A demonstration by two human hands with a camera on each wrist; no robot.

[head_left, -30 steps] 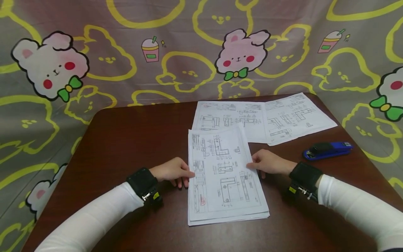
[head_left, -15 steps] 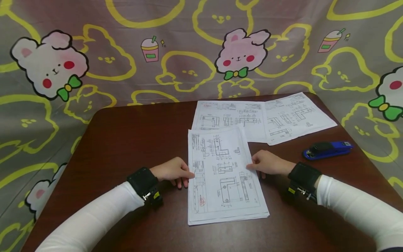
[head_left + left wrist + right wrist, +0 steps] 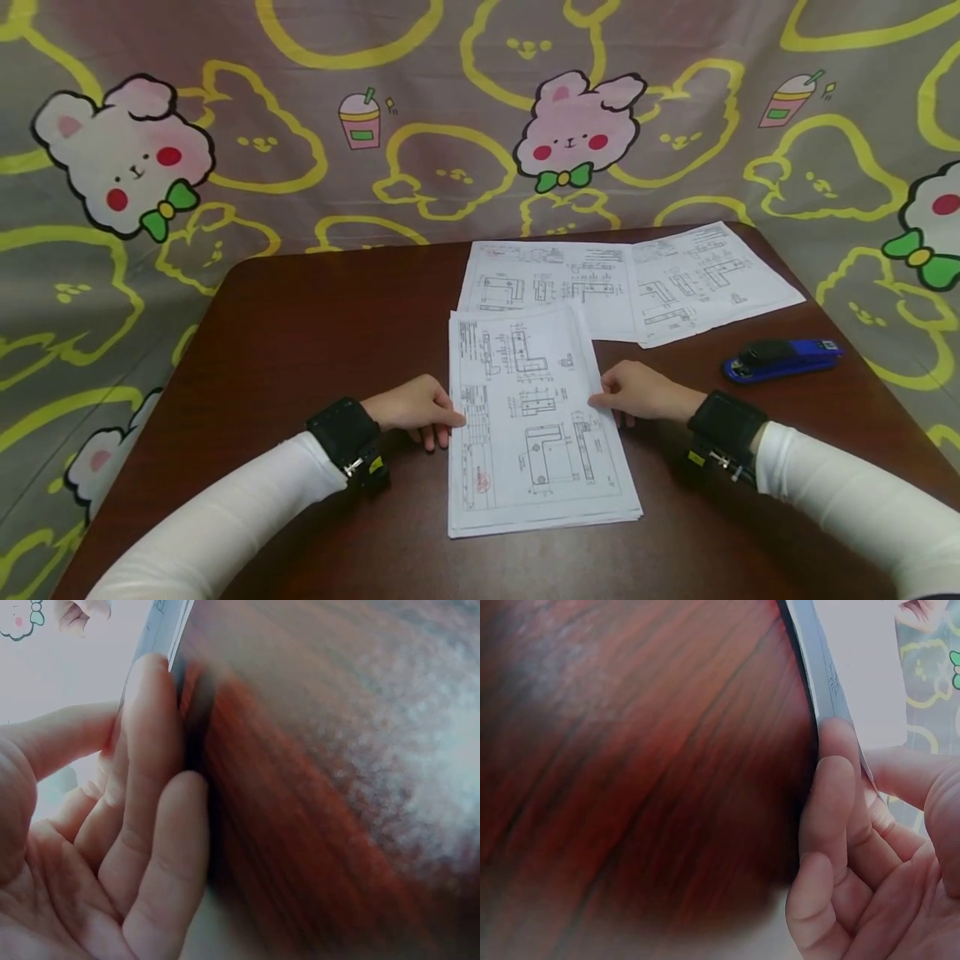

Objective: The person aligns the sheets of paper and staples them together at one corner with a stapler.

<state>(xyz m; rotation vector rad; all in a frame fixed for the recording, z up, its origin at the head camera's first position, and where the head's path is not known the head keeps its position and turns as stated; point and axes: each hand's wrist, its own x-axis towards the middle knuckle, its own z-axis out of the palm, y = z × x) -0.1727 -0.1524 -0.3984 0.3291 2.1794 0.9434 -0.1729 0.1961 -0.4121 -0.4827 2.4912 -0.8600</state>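
Note:
A stack of white paper sheets (image 3: 543, 479) printed with technical drawings of L-shaped parts lies before me, its long side running away from me. My left hand (image 3: 416, 408) pinches the stack's left edge, thumb on top and fingers beneath. Opposite it, my right hand (image 3: 648, 390) pinches the right edge in the same way. In the left wrist view, fingertips (image 3: 154, 682) sit under the paper edge (image 3: 176, 626). The right wrist view shows fingers (image 3: 836, 787) curled below the sheets (image 3: 810, 652), with the thumb on the far side.
More printed sheets (image 3: 712, 287) lie spread at the back right of the brown table (image 3: 330, 333), partly under the stack's far end. A blue and black stapler (image 3: 783, 358) rests to the right, beyond my right hand. A cartoon-patterned cloth (image 3: 450, 92) hangs behind the table.
The stack's far right corner has dropped slightly, and the sheets' near edges lie closer together. Both hands keep their hold at the same places.

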